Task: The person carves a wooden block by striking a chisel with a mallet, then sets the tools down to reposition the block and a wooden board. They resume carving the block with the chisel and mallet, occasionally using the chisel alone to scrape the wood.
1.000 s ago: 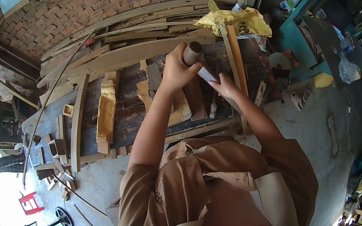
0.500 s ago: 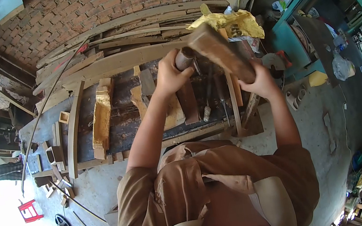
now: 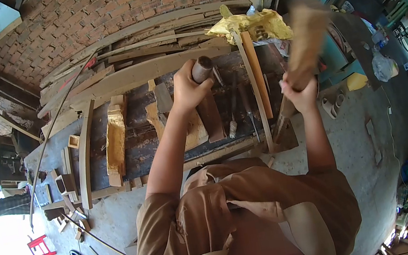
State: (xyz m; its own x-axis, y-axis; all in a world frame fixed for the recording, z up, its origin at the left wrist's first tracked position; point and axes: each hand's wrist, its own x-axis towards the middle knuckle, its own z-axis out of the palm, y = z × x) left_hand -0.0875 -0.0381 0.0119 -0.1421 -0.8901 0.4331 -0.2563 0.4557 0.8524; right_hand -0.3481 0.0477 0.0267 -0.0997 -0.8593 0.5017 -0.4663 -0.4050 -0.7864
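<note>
My left hand (image 3: 188,88) is wrapped round the thick round wooden handle of a chisel (image 3: 202,68), whose dark, worn end points up at me. The hand hides its blade. Beneath that hand lies a brown piece of wood (image 3: 211,121) on the dark workbench (image 3: 143,121). My right hand (image 3: 300,92) grips the narrow end of a wooden mallet (image 3: 304,46), raised off to the right and blurred at its head. Between the hands, slim tools (image 3: 248,106) and a long upright-lying strip of wood (image 3: 255,86) rest on the bench.
A yellow-stained hollowed wood piece (image 3: 116,142) and a curved strip (image 3: 88,155) lie on the bench's left. Long planks (image 3: 148,50) are stacked by the brick wall. A yellow sack (image 3: 252,27) sits at the back. Sandals (image 3: 334,105) are on the floor.
The mallet has swung right and up, away from the chisel, with my right hand still round it. My left hand keeps the chisel in nearly the same place.
</note>
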